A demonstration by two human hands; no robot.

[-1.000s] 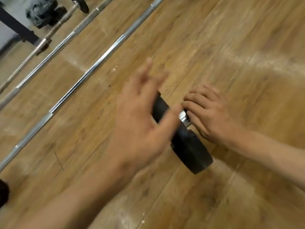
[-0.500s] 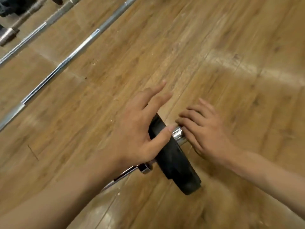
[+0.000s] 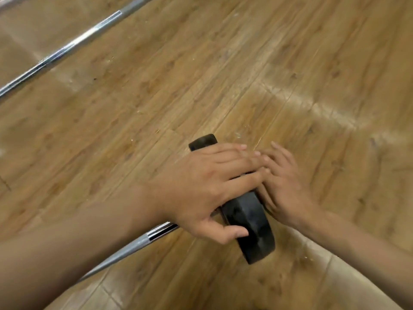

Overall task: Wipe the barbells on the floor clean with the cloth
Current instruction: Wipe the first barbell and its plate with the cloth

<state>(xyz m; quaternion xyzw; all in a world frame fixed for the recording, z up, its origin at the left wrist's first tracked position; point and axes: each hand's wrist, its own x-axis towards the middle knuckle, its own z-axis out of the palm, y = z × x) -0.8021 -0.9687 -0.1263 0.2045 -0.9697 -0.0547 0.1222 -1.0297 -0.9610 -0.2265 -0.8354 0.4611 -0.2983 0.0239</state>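
Observation:
A barbell lies on the wooden floor, its steel shaft [image 3: 138, 240] running from the lower left up to a black weight plate [image 3: 250, 220] standing on edge. My left hand [image 3: 201, 189] lies over the top of the plate, fingers reaching across it and thumb curled against its near face. On the plate's far side my right hand [image 3: 286, 186] rests with fairly straight fingers, their tips meeting those of my left hand. The bar's end beyond the plate is hidden under my hands. No cloth is in view.
A second steel bar [image 3: 67, 49] lies diagonally across the floor at the upper left. Wooden planks [image 3: 290, 74] stretch around the plate, with a pale worn streak on the right.
My left hand came down from above and closed over the plate's top. My right hand shifted from the chrome sleeve end to the plate's far side. The view moved nearer.

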